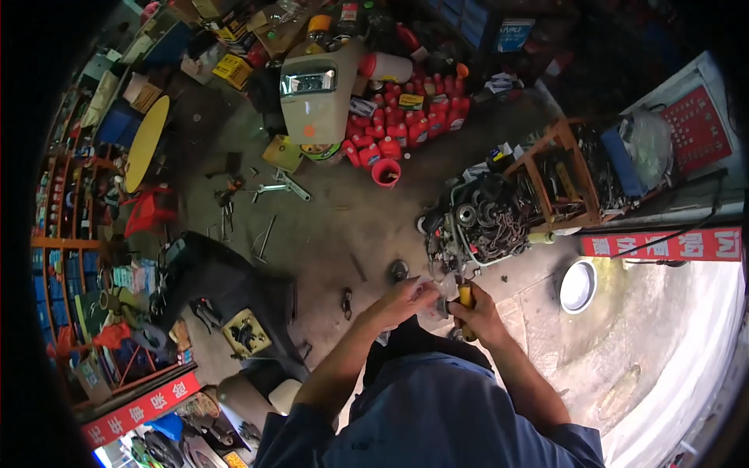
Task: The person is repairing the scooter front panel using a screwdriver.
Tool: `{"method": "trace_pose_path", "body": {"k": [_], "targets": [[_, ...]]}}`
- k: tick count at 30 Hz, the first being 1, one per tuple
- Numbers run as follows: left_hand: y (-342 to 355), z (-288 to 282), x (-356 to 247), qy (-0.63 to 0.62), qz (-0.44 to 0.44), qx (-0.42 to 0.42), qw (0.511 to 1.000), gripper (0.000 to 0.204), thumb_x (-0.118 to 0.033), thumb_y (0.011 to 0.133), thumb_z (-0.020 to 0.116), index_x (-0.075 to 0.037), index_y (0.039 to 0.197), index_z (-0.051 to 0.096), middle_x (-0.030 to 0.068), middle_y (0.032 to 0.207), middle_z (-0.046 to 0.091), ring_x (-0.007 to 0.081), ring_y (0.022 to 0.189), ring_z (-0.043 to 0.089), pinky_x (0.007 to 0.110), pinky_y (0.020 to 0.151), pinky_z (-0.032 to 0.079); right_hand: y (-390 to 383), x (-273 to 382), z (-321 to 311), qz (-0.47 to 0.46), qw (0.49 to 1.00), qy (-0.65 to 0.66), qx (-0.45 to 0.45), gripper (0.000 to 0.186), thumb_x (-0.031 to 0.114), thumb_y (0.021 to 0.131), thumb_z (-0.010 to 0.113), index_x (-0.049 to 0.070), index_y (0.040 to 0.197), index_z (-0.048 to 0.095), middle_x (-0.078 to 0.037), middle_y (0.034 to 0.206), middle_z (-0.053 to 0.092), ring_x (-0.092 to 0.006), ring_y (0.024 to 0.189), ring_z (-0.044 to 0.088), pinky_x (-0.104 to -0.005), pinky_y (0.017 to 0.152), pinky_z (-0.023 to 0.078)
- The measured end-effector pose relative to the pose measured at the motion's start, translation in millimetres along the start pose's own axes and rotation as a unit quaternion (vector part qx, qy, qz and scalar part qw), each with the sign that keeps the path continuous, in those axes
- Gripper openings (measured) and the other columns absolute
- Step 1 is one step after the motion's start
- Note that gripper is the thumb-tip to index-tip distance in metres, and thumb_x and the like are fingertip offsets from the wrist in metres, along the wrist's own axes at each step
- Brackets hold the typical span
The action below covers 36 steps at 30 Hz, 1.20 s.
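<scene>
In front of my body, my left hand point(409, 300) has its fingers closed on a crumpled, clear-looking plastic piece point(431, 310). Whether a part lies inside the plastic is too small to tell. Close beside it on the right, my right hand point(480, 313) is wrapped round a yellow-handled tool point(466, 296), held roughly upright. The tool's working end is hard to make out near the plastic. A small dark round part point(399, 270) rests on the floor just beyond my left hand.
A metal-framed basket of chains and greasy parts point(488, 222) stands ahead to the right. Wrenches point(282, 187) lie on the floor ahead left. Red bottles point(413, 117) and a red bucket point(386, 172) are farther off. A yellowish parts tray point(248, 334) sits left; a round metal basin point(578, 286) is at right.
</scene>
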State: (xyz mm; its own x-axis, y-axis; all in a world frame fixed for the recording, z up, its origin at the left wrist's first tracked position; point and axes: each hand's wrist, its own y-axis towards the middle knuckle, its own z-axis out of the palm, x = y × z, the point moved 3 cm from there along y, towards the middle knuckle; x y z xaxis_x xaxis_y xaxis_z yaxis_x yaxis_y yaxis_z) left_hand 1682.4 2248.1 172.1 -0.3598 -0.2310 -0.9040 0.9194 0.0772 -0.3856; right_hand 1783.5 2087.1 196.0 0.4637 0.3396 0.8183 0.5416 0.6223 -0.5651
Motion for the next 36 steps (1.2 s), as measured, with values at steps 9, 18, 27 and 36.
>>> {"method": "trace_pose_path", "body": {"k": [9,18,27,36], "targets": [[51,-93,-33,0.247,0.123,-0.245,0.930,0.035,-0.016,0.090,0.070,-0.001,0.116,0.053,0.0099,0.097,0.059,0.0155,0.079,0.061,0.029,0.068,0.053,58,53,47,0.053,0.990,0.070,-0.112,0.010,0.009,0.087,0.065,0.000,0.089,0.059,-0.003,0.071,0.058,-0.0102,0.053,0.055,-0.0253,0.047,0.044],[60,-85,-82,0.187,0.124,-0.120,0.967,0.027,-0.015,0.083,0.075,-0.001,0.101,0.061,0.0074,0.087,0.066,0.0126,0.065,0.057,0.028,0.060,0.048,90,57,49,-0.101,0.960,-0.154,-0.212,0.011,0.010,0.086,0.064,0.000,0.084,0.059,-0.005,0.066,0.058,-0.0096,0.052,0.052,-0.0281,0.047,0.042],[57,-89,-93,0.274,0.108,-0.148,0.944,0.019,-0.016,0.081,0.068,-0.003,0.092,0.058,0.0138,0.086,0.068,0.0332,0.080,0.067,0.042,0.070,0.052,96,70,60,-0.113,0.954,-0.153,-0.233,0.017,0.011,0.082,0.066,-0.004,0.083,0.058,-0.015,0.066,0.059,-0.0227,0.060,0.060,-0.0399,0.056,0.046],[56,-77,-102,0.288,0.198,-0.180,0.919,0.018,-0.006,0.080,0.069,0.001,0.090,0.055,0.0109,0.076,0.060,0.0194,0.068,0.059,0.032,0.064,0.048,75,112,54,-0.170,0.944,-0.163,-0.229,0.018,0.013,0.087,0.066,-0.003,0.083,0.059,-0.008,0.062,0.061,-0.0145,0.049,0.059,-0.0298,0.046,0.046]]}}
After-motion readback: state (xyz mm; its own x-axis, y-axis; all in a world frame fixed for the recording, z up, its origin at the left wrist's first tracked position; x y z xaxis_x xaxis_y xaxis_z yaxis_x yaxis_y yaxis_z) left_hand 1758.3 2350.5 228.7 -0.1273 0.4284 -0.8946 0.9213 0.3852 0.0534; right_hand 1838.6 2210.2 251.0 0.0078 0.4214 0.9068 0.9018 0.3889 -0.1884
